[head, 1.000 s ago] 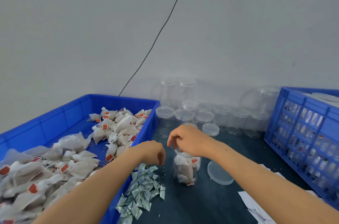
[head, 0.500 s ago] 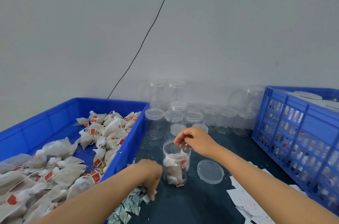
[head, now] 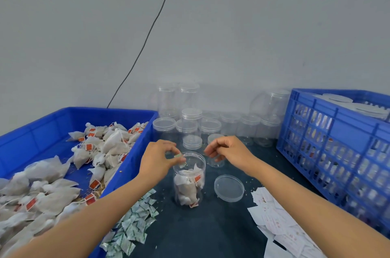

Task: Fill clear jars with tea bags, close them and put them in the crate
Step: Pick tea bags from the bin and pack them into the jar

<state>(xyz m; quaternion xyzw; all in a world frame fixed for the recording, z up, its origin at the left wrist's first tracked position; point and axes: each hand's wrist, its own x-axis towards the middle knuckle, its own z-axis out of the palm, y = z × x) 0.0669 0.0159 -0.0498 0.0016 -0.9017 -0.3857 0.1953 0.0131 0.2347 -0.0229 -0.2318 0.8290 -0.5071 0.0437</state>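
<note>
One open jar [head: 189, 179] holds tea bags [head: 187, 189]; lid [head: 229, 188] beside.

Packing bench; blue crate [head: 329, 143]; bulk tea bags [head: 109, 145]; jars [head: 191, 122]

The jar [head: 189, 179] before me was clear glossy plastic; its tea bags [head: 186, 189] matt white mesh cloth; the table [head: 211, 232] beneath it dark and matt.

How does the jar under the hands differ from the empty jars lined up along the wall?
The open jar holds tea bags; the wall jars look empty. The open jar has no lid, which lies beside it; the wall jars are capped. The open jar stands alone at the front, the wall jars clustered, some stacked. Both are clear, round and upright.
</note>
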